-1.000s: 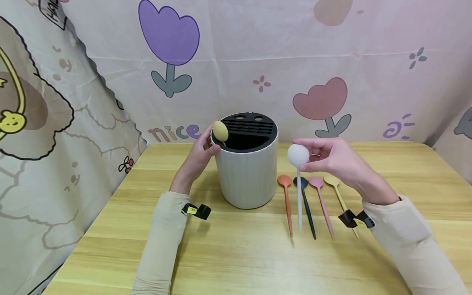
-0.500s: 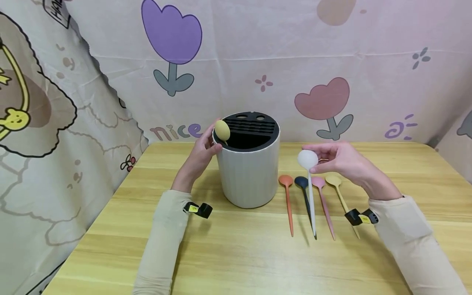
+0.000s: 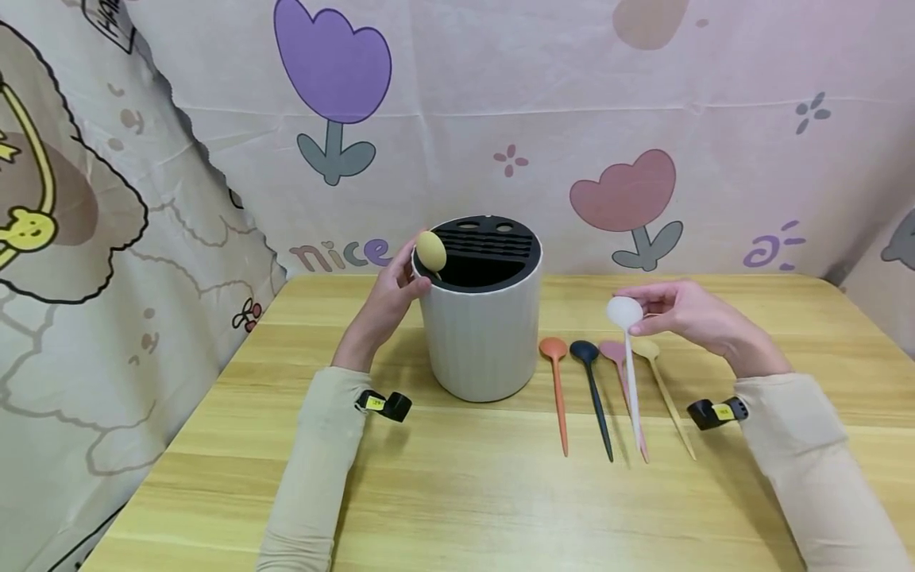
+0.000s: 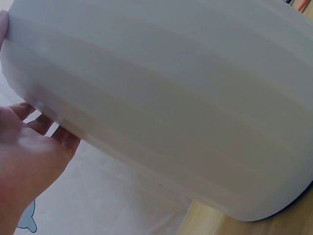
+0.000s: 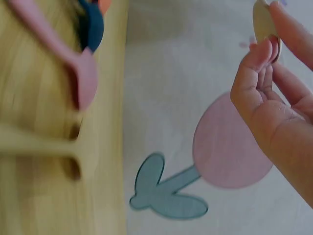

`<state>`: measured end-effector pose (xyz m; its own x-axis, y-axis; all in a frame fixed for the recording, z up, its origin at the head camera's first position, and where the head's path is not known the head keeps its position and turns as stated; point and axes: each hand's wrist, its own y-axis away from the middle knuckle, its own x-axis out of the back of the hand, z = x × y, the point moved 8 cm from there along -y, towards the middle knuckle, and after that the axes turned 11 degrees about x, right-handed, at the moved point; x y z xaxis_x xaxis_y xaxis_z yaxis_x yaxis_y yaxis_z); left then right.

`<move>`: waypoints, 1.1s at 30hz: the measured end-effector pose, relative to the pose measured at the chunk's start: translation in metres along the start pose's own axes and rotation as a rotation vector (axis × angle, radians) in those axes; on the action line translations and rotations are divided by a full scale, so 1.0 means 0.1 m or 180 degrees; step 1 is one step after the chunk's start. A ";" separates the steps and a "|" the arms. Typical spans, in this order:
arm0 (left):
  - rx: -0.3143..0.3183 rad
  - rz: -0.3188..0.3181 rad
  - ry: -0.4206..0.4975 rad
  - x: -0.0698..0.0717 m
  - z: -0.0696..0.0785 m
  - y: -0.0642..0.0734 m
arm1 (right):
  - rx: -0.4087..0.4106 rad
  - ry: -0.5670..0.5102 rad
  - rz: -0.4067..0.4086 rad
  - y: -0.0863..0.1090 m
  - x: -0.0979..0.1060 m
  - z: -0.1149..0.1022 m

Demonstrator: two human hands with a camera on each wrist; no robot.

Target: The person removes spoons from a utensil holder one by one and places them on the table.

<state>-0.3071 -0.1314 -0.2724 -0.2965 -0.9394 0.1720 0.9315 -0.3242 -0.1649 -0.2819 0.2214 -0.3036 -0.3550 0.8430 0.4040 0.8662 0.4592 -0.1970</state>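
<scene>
My left hand (image 3: 382,310) grips the upper left side of a white ribbed utensil holder (image 3: 480,342), thumb near the front rim; in the left wrist view its fingers (image 4: 62,136) touch the wall. A pale yellow spoon (image 3: 431,252) stands in the black-topped holder, bowl up, its lower handle hidden. To the right, my right hand (image 3: 689,318) pinches a white spoon (image 3: 624,312) by its bowl, handle hanging down above the table. Behind that handle lies a pink spoon (image 3: 611,350), partly covered. The right wrist view shows the white spoon's bowl (image 5: 264,22) between thumb and fingers.
An orange spoon (image 3: 554,348), a dark blue spoon (image 3: 584,352) and a cream-yellow spoon (image 3: 647,348) lie on the wooden table (image 3: 500,492), handles toward me. A patterned cloth (image 3: 457,103) hangs behind the table and at the left.
My right hand has moved to the right with the white spoon, from over the dark blue spoon to over the pink one. My left hand and the utensil holder have stayed in place.
</scene>
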 end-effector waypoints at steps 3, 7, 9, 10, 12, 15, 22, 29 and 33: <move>-0.0002 -0.0012 0.0014 -0.01 0.01 0.00 | 0.0021 -0.0055 -0.0075 0.05 0.08 0.08; -0.0033 -0.0029 0.0036 -0.01 0.03 0.00 | 0.0000 -0.0133 -0.0134 0.13 0.20 0.19; -0.0046 -0.0026 0.0056 -0.02 0.04 0.00 | 0.0015 -0.0169 -0.0145 0.16 0.26 0.24; -0.0052 -0.0020 0.0062 -0.02 0.04 0.01 | 0.0029 -0.0176 -0.0137 0.17 0.29 0.26; -0.0044 -0.0021 0.0074 -0.03 0.03 0.00 | 0.0059 -0.0226 -0.0125 0.20 0.33 0.30; -0.0021 -0.0065 0.0077 -0.07 -0.01 -0.02 | 0.0056 -0.0274 -0.0105 0.26 0.38 0.35; 0.0005 -0.0041 0.0074 -0.06 -0.03 -0.03 | -0.0152 -0.0056 -0.0172 0.34 0.44 0.46; 0.0030 -0.0017 0.0051 -0.02 0.00 -0.01 | -0.0333 0.0146 -0.0408 0.39 0.54 0.56; 0.0009 -0.0010 0.0058 0.00 0.00 0.00 | -0.0293 0.0126 -0.0509 0.41 0.57 0.64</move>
<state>-0.3066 -0.1311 -0.2724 -0.3033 -0.9402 0.1548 0.9311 -0.3270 -0.1617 -0.2890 0.3065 -0.3463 -0.4783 0.7488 0.4588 0.8290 0.5574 -0.0454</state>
